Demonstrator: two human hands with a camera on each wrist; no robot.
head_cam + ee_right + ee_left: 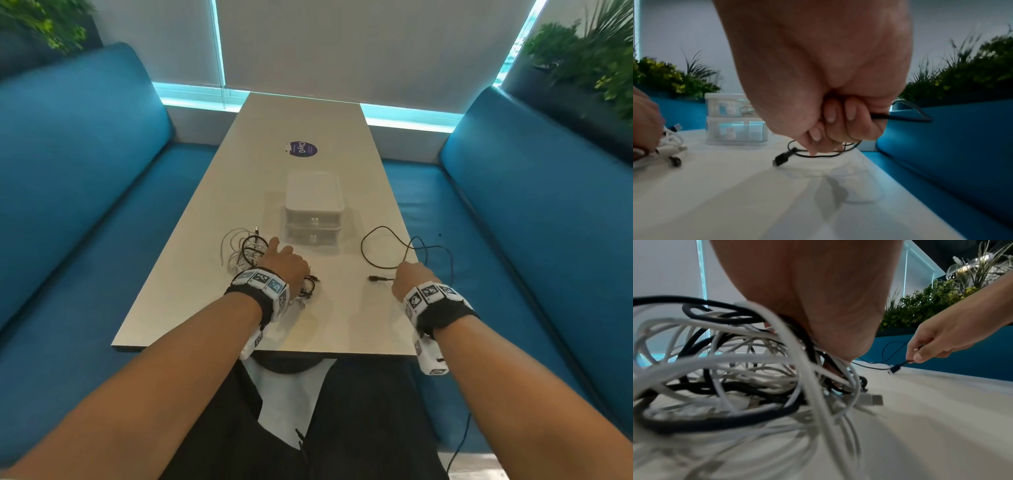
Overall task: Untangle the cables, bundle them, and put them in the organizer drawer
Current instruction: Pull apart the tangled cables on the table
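A tangle of white and black cables (245, 253) (725, 369) lies on the white table (308, 325), left of the translucent two-drawer organizer (313, 205) (735, 120), whose drawers are closed. My left hand (289, 265) (818, 305) sits on the tangle's right side, fingers curled down into the cables. A thin black cable (379, 226) (906, 119) loops apart on the right. My right hand (409, 279) (920, 352) (828, 126) pinches it just behind its plug (375, 278) (894, 369) (781, 158), low over the table.
A round purple sticker (303, 149) lies on the table behind the organizer. Blue benches flank the table, left (85, 205) and right (531, 222), with plants behind them. Part of the thin black cable runs past the table's right edge.
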